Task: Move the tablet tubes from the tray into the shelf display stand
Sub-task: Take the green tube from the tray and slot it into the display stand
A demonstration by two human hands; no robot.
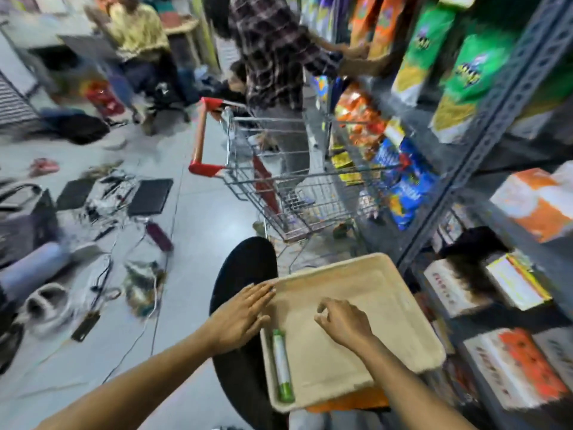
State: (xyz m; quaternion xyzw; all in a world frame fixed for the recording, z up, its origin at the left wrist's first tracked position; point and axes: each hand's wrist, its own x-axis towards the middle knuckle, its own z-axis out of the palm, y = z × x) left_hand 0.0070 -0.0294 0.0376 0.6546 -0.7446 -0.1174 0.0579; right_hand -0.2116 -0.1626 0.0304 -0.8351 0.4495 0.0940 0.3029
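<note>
With one tube (281,367) left lying along the tray's (403,311) near-left wall, both hands are empty, the left (240,315) flat on the rim, the right (341,321) loosely curled above; next, I judge, is pinching the tube and reaching right to the shelf (483,212).

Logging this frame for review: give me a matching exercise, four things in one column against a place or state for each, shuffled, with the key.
Things:
1. tablet tube
2. left hand
3. right hand
4. shopping cart

Places or states:
A. fingers curled, above the middle of the tray
B. stands on the floor beside the shelf
C. lies along the tray's left wall
D. flat and open at the tray's left rim

Pairs: 1-C, 2-D, 3-A, 4-B
</note>
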